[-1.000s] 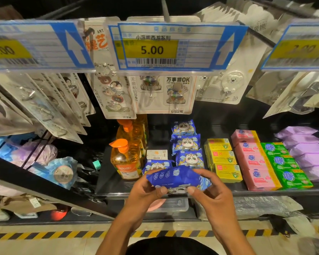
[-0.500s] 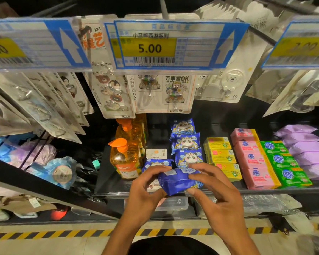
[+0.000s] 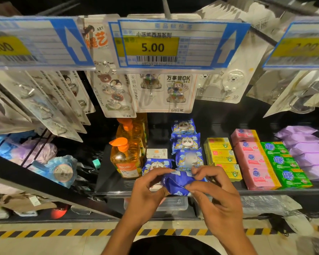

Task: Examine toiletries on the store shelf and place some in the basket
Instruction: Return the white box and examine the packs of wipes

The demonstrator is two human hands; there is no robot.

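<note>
I hold a small blue packet (image 3: 177, 183) between both hands in front of the black shelf's front edge (image 3: 265, 192). My left hand (image 3: 147, 192) pinches its left side with fingers arched over the top. My right hand (image 3: 217, 196) pinches its right side with thumb and fingers. Behind it, more blue panda-print packets (image 3: 187, 142) lie in a row on the shelf. No basket is in view.
Orange pump bottles (image 3: 125, 155) stand left of the packets. Yellow (image 3: 221, 153), pink (image 3: 252, 159) and green soap boxes (image 3: 282, 161) and purple packs (image 3: 306, 146) fill the right. Hook cards (image 3: 164, 92) and price tags (image 3: 166, 45) hang above. Striped floor tape (image 3: 44, 233) runs below.
The packet has turned in my hands from lying flat and wide to bunched up and tilted. Both hands have closed in around it and risen slightly toward the shelf.
</note>
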